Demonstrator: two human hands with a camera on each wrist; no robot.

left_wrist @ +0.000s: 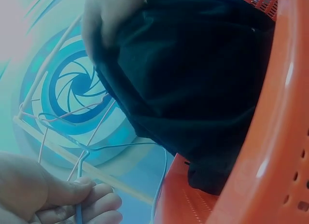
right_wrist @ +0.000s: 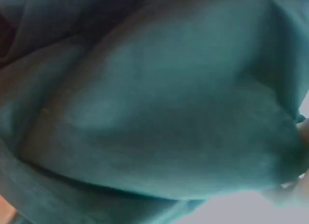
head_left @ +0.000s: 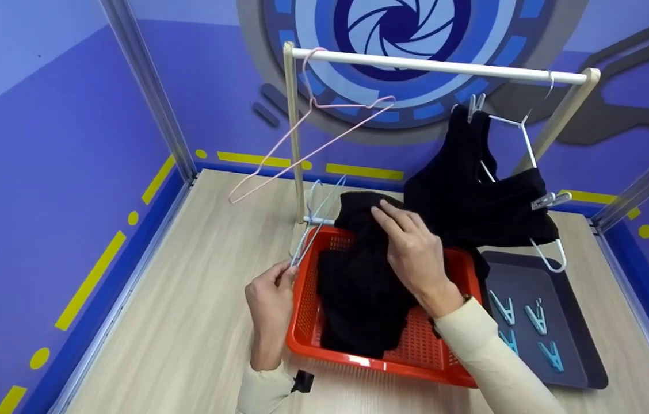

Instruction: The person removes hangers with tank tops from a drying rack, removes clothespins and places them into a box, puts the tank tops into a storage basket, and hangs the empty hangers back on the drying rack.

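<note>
My left hand [head_left: 270,299] pinches a light blue wire hanger [head_left: 305,237] between thumb and fingers, beside the basket's left rim. In the left wrist view the hanger [left_wrist: 86,151] rises from that hand [left_wrist: 72,200]. My right hand [head_left: 415,248] holds the upper edge of a black garment [head_left: 359,287], its thumb hidden from the head view. The garment is bunched, lifted at its far end, the rest lying in a red basket [head_left: 353,361]. Dark cloth [right_wrist: 183,103] fills most of the right wrist view. Which kind of garment it is, I cannot tell.
A rack's white bar [head_left: 439,63] carries a pink hanger [head_left: 324,150] at left and a white hanger [head_left: 557,259] at right. A black top [head_left: 462,195] hangs there with clothespins [head_left: 549,200]. A grey tray [head_left: 580,345] holds several blue clothespins [head_left: 552,356].
</note>
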